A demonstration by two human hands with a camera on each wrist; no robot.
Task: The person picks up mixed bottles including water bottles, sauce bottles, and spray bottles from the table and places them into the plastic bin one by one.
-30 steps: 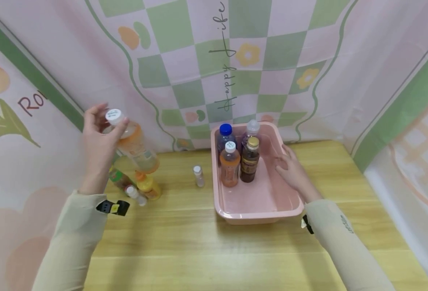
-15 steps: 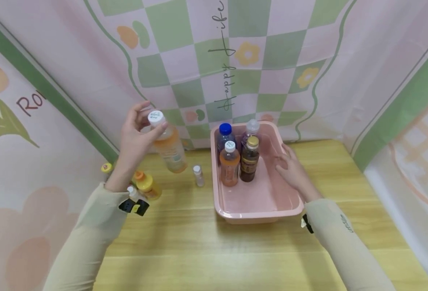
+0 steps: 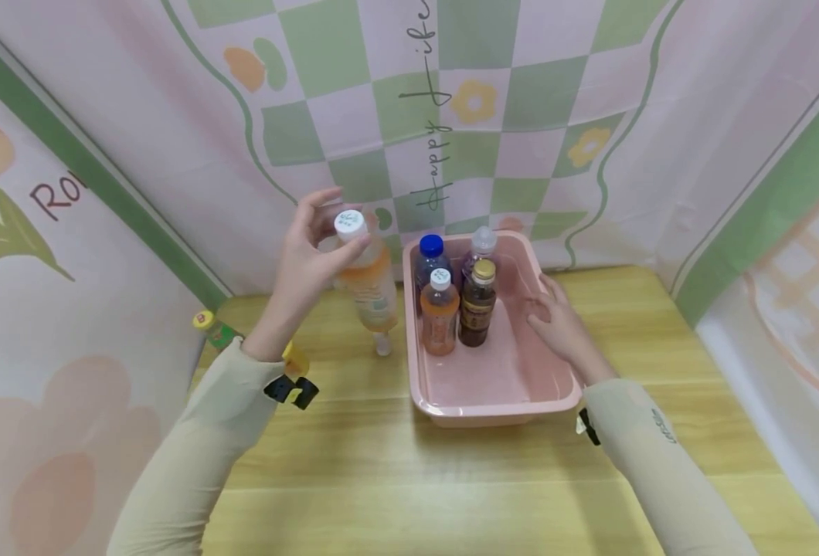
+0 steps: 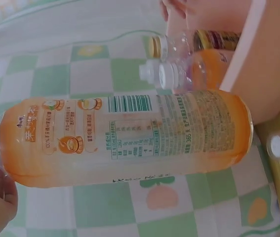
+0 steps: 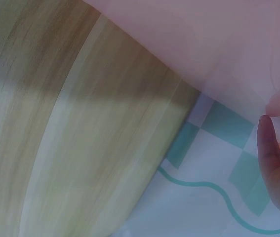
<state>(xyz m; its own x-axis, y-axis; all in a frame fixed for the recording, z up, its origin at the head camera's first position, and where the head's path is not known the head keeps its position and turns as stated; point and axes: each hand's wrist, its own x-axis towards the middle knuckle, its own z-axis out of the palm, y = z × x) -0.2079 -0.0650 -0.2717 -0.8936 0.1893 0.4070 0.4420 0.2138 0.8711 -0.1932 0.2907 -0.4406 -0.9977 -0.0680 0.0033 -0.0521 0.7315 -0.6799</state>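
Observation:
My left hand [image 3: 310, 259] grips a large drink bottle [image 3: 371, 293] by its neck, just under the white cap. In the left wrist view its orange label faces the camera. The bottle hangs a little tilted beside the left wall of a pink basin [image 3: 496, 411]. My right hand [image 3: 561, 328] holds the basin's right rim, with fingers on both sides of the wall. Inside the basin, at its left and back, stand a small orange drink bottle [image 3: 440, 320], a dark bottle with a gold cap [image 3: 477, 313], a blue-capped bottle [image 3: 432, 259] and a clear-capped bottle [image 3: 484, 241].
A tiny white-capped bottle [image 3: 382, 344] stands left of the basin, partly hidden behind the large bottle. Farther left are a yellow bottle [image 3: 297, 361] and a yellow-capped bottle with a green label [image 3: 220, 333], both partly covered by my left arm. A patterned cloth [image 3: 354, 69] hangs behind the table.
My left hand has carried the large drink bottle rightward, from above the small bottles at left to beside the basin. My right hand has stayed at the rim.

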